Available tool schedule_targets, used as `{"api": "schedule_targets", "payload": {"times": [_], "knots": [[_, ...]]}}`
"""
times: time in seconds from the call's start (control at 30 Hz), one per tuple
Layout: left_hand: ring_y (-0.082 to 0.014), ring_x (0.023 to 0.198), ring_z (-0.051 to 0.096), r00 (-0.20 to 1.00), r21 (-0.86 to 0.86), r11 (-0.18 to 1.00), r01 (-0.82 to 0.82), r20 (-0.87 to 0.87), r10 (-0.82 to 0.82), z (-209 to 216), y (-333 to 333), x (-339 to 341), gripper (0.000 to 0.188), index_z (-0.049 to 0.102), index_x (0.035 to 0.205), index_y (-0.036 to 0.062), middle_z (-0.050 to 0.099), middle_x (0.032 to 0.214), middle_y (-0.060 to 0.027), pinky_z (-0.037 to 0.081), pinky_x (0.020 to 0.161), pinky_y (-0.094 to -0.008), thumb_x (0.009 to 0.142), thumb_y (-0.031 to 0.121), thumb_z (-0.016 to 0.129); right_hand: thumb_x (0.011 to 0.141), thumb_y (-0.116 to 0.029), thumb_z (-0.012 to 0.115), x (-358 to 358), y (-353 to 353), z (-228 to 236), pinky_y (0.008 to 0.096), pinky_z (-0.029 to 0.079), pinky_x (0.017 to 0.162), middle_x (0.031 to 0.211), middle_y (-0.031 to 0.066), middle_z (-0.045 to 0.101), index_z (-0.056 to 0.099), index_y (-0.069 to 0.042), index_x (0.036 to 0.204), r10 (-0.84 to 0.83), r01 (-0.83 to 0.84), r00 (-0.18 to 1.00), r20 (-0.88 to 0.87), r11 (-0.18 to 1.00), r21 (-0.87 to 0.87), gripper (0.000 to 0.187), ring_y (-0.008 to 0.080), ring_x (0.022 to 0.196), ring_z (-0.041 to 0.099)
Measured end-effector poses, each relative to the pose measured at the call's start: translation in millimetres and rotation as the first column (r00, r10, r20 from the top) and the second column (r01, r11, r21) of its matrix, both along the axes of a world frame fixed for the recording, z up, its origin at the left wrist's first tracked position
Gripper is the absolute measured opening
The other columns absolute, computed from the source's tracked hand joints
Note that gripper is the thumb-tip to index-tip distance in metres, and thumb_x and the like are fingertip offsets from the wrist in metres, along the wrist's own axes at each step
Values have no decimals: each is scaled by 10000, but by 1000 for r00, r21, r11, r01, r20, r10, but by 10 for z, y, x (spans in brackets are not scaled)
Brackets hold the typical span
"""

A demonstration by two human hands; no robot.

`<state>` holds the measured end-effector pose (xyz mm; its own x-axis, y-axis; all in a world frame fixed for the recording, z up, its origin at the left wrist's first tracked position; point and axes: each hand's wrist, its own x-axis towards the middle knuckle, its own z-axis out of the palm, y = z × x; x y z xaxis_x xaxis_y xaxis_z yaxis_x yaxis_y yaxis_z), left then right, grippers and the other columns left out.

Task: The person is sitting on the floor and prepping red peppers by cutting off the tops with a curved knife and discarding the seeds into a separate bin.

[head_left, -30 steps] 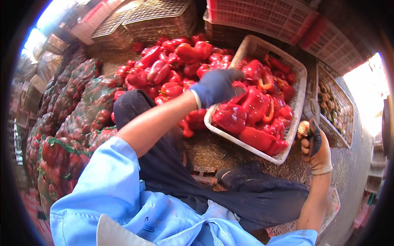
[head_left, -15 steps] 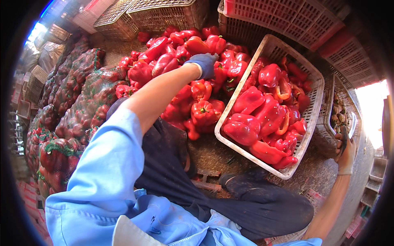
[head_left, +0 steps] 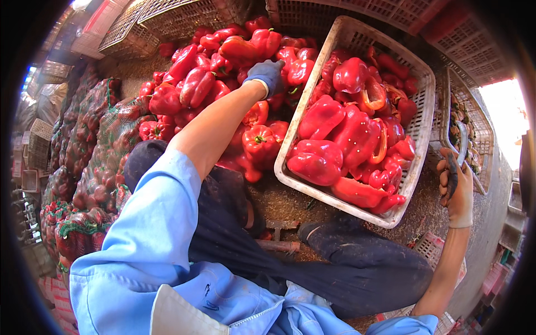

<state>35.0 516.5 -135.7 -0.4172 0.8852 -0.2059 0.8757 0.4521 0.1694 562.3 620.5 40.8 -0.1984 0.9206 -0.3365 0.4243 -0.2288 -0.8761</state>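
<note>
My left hand (head_left: 264, 76), in a blue glove, reaches into a heap of red bell peppers (head_left: 196, 86) on the floor. Its fingers curl down among the peppers, mostly hidden, so what they grip does not show. Off to the right, my right hand (head_left: 461, 192), wearing a pale glove with the fingertips showing, is closed round the dark handle of a knife (head_left: 463, 143) with a curved metal blade. Between my hands stands a white plastic crate (head_left: 335, 200) holding red peppers (head_left: 321, 117), some of them cut or split open.
Mesh sacks packed with peppers (head_left: 106, 167) lean at the left. More plastic crates (head_left: 184, 17) line the far side. A crate (head_left: 483, 131) with pale green scraps sits beyond my right hand. My bent legs (head_left: 357, 262) lie close below the white crate.
The whole view has shifted, moving the crate and heap left and up. My left hand stays among the peppers. My right hand has turned slightly, and the knife blade shows more clearly.
</note>
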Motion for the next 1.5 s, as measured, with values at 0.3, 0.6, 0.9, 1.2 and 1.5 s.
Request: {"api": "schedule_targets", "payload": {"times": [0.3,0.6,0.9,1.2,1.5], "knots": [[-427,1268,671,997,-90,996,-4,82,12,105,-138,-96,747,664,1416,105,696,1362,-226,543,1087,-472,777,450,837,1038,-315,733,-132,-199,267,197,336,420,798,-25,626,715,-23,1244,-7,7,1000,-28,1000,-15,358,11,537,484],[-150,782,696,646,-164,979,-125,735,206,1340,-331,-254,435,814,1166,92,765,1024,-47,589,618,-348,918,447,776,1114,-371,617,-398,-170,197,197,392,399,820,-21,672,670,-19,1321,91,-115,979,-181,985,-129,412,36,475,510],[-148,757,706,334,171,950,262,907,-256,2095,-691,673,409,784,1253,105,776,1016,-48,560,608,-292,959,384,734,991,-505,776,-1425,-1149,366,199,468,475,1051,56,740,551,-56,1515,276,-384,840,-467,910,-154,726,33,550,559],[-149,864,716,381,341,932,121,851,-361,2270,-918,1265,632,790,1278,123,783,1047,-71,566,696,-324,932,649,739,987,-295,801,-1495,-1360,361,236,378,438,761,-48,592,661,-84,1323,155,-273,831,-535,951,-148,420,65,501,518],[-175,993,742,212,295,872,-391,951,-227,1940,-1196,1734,642,705,1293,-63,764,1106,-129,601,847,-300,863,381,876,960,-252,842,-1556,-1459,165,223,390,449,762,-44,625,616,-84,1423,257,-243,900,-352,966,82,541,45,517,520]]}}
